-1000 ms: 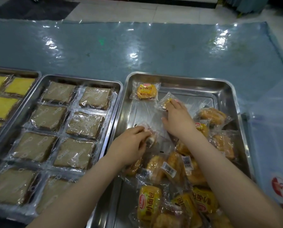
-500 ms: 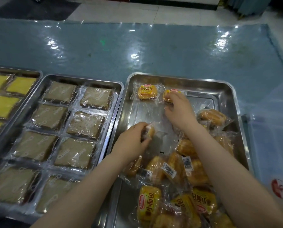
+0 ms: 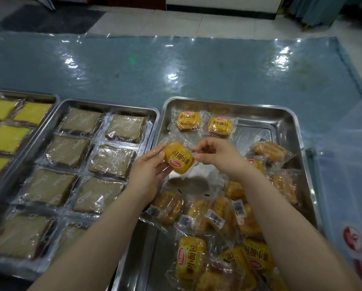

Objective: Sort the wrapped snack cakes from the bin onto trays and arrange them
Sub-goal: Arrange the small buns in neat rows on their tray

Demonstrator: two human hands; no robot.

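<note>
Now both hands are raised above the right-hand steel tray (image 3: 297, 131), where half a second ago they were down among the packets. The left hand (image 3: 147, 175) grasps a yellow wrapped snack cake (image 3: 178, 158), thumb on the near side and fingers curled round the far-left edge, so that the packet sits tilted with its printed face up. The right hand (image 3: 215, 153) has left the back row and come across to the same packet; its fingertips pinch the clear wrapper flap at the packet's right end. A second earlier the left hand was only closing on this cake low in the tray.

At the back of the tray two yellow cakes lie side by side, face up: the first cake (image 3: 188, 121) at the left corner and the second cake (image 3: 220, 125) just to its right, where the right hand was setting it before. A loose heap of wrapped cakes (image 3: 213, 217) fills the near and right part of the tray, several turned barcode-up.

To the left, the middle tray (image 3: 155, 114) holds brown wrapped cakes (image 3: 110, 160) in neat rows, and the far-left tray (image 3: 55, 99) holds yellow slices (image 3: 6, 139). A translucent bin (image 3: 348, 185) stands at the right edge.
</note>
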